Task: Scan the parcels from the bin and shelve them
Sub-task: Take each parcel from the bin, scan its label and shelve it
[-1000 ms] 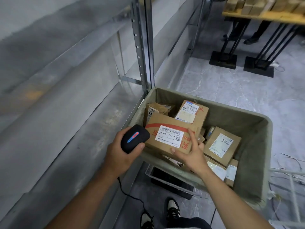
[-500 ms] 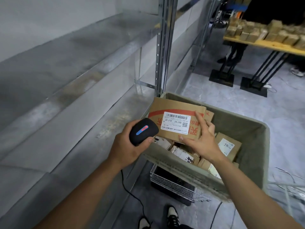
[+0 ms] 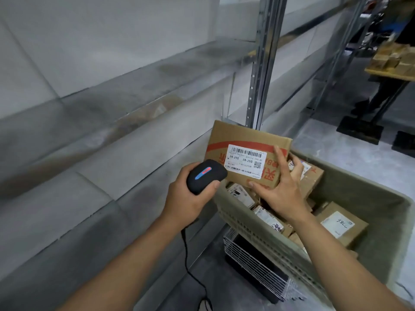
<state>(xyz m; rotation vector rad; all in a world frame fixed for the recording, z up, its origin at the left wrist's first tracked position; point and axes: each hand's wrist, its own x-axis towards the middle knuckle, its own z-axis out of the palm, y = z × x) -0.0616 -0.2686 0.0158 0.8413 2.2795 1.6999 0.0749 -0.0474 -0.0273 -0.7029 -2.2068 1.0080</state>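
My right hand grips a brown cardboard parcel by its lower right corner and holds it above the left end of the grey bin. A white label marked J4-J10 with a barcode faces me. My left hand holds a black corded scanner, its nose close to the parcel's lower left edge. Several more labelled parcels lie in the bin.
Grey metal shelves run along the left, with an upright post behind the parcel. A wire basket sits under the bin. A wooden table stacked with boxes stands at the far right, a person's legs behind it.
The parcel has been lifted out of the bin and raised toward the scanner. Both hands rose with it, and my view tilted up toward the shelves.
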